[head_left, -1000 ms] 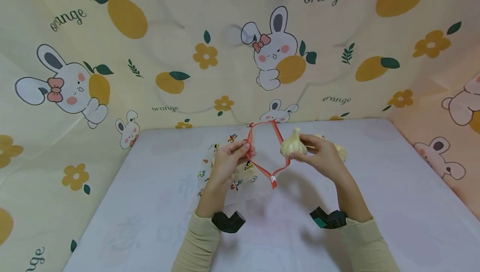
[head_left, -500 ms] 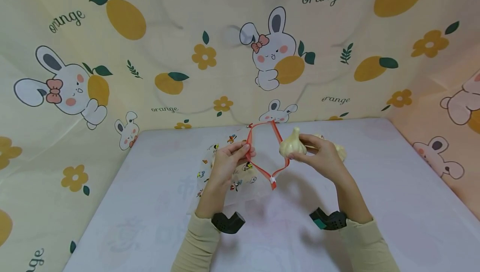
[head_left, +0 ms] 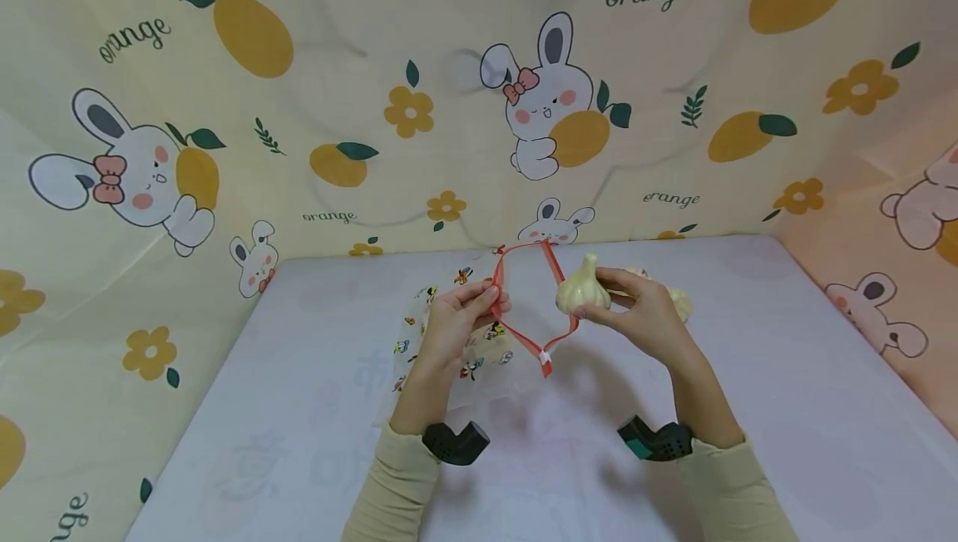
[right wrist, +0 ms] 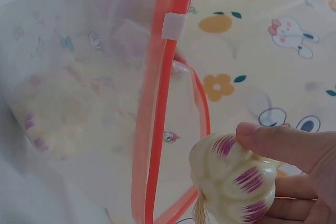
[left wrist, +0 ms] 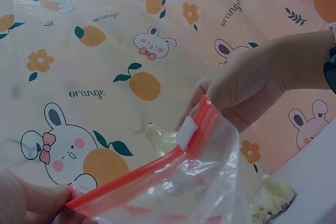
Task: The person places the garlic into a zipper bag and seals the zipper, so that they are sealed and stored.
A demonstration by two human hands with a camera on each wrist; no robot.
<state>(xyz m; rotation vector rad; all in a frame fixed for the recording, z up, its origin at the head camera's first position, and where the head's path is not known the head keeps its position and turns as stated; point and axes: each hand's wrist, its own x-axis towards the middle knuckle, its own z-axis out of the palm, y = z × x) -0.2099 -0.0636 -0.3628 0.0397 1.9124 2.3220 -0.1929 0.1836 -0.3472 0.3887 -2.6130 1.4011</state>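
My left hand pinches the red rim of a clear zip bag printed with small cartoon figures. The bag's mouth gapes wide, with a white slider at its near corner. My right hand holds a pale garlic bulb between thumb and fingers at the right side of the mouth, stem up in the head view. Purple streaks and a root tuft show on this bulb in the right wrist view. Through the cloudy plastic there, a pale shape with purple marks shows inside the bag.
More garlic bulbs lie on the white table behind my right hand, partly hidden by it. A cloth with rabbits and oranges hangs at the back and sides. Each wrist wears a dark camera.
The garlic bulb in my right hand has shifted very slightly left, toward the bag's mouth. My left hand keeps its pinch on the rim without visible movement.
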